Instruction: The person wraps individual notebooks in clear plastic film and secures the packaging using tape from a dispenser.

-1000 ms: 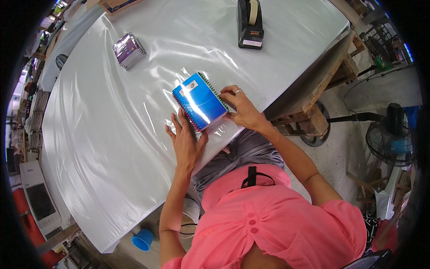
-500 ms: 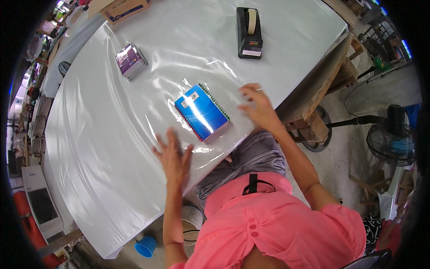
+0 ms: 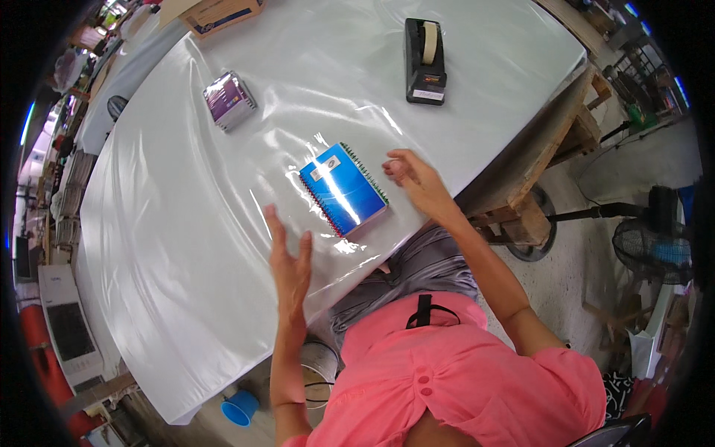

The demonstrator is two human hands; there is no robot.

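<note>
A stack of blue-covered spiral notebooks (image 3: 344,189) lies slantwise on the glossy sheeted table (image 3: 171,246), with red coils along its left side and green coils along its right. My left hand (image 3: 289,262) is just left of the stack, thumb and fingers apart, holding nothing. On the other side, my right hand (image 3: 418,183) hovers close to the green coils with its fingers partly curled and apart. Nothing shows in it, and neither hand touches the notebooks.
A small stack of purple-covered notebooks (image 3: 229,101) lies farther back on the left. Behind on the right stands a black tape dispenser (image 3: 426,62). A cardboard box (image 3: 222,15) sits at the far left edge. A fan (image 3: 652,242) and a blue bucket (image 3: 240,409) are beyond the table.
My right hand has moved slightly left and its fingers have curled more. The left hand's fingers have drawn closer together. The whole view has shifted slightly; the notebooks look unmoved on the table.
</note>
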